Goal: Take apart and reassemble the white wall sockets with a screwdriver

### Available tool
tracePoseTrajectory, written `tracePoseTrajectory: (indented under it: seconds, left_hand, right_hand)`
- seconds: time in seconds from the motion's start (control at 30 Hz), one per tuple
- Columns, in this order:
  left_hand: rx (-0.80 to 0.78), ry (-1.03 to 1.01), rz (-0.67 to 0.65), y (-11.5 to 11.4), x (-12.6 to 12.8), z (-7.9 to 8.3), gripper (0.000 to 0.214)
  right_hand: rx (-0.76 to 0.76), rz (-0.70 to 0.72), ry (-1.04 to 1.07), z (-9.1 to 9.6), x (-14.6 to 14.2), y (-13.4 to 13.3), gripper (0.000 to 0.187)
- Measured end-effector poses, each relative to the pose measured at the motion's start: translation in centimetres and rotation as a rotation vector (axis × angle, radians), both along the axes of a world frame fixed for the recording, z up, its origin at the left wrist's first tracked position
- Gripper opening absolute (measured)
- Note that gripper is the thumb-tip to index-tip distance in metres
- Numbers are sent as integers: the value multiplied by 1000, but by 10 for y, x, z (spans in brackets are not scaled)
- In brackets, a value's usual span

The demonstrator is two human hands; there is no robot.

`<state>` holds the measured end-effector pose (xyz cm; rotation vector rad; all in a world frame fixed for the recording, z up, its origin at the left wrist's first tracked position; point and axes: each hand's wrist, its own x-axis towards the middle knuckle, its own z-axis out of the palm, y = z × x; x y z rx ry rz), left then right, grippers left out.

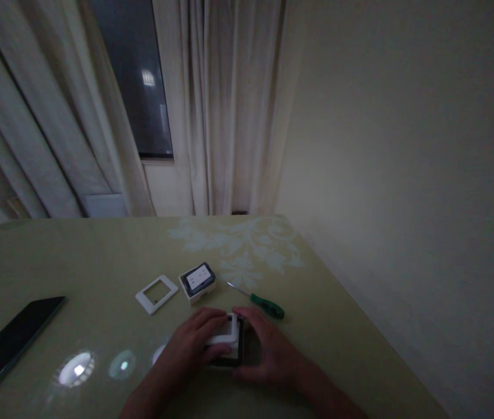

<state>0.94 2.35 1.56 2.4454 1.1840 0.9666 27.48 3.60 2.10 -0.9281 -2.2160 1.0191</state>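
A white faceplate frame [234, 333] lies over a dark-edged wall socket [241, 349] near the table's front. My left hand [194, 340] pinches the frame from the left, thumb below and fingers on top. From the right, my right hand [273, 352] curves around the piece, fingertips at the upper edge and thumb at the lower corner. My hands partly cover both parts, so whether they sit flush cannot be seen. Just beyond is another wall socket [198, 279] with a white face in a dark surround. Beside it a second white frame [145, 302] lies flat.
A green-handled screwdriver [267, 305] lies beyond my right hand, its tip pointing away to the left. At the left rests a flat black device [15, 337]. The glossy table [98, 262] meets a wall [404, 203] on the right; curtains [229, 116] hang behind.
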Motion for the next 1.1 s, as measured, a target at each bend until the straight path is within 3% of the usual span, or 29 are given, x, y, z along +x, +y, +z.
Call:
tracePoseTrajectory:
  seconds: [0.13,0.27,0.4,0.47,0.57,0.73,0.87,0.93,1.0,1.1]
  left_hand:
    - [37,-33,105,5,-6,4,45]
    - [111,-56,484,4,-36,21,52]
    - [196,242,867,-5,-78,41,49]
    - [202,437,988,-10,-89,46,47]
    - [70,638,1092,-19,-92,42,43]
    - [-259,631,1012,-20,-86,30,36]
    - [-125,478,936,-10,-66,30,44]
    - [-112,254,731,-8,-41,26,45]
    - [-196,89,465,-11,-11,19,43]
    - [-245,65,221,-24,23,13,50]
  right_hand:
    - [-13,-24,-13,-1,1,0,108]
    - [-33,-45,-58,4,3,0,107]
    - [-18,-40,-64,4,2,2,107]
    - [4,-33,-51,3,1,3,105]
    - [19,-22,-55,4,0,3,103]
    - [25,-19,-84,11,1,4,99]
    - [66,-3,-100,14,-2,2,98]
    - [79,-20,-137,14,-5,0,105]
    - [97,-10,-172,13,-5,-1,107]
    - [175,-99,-183,13,3,4,85]
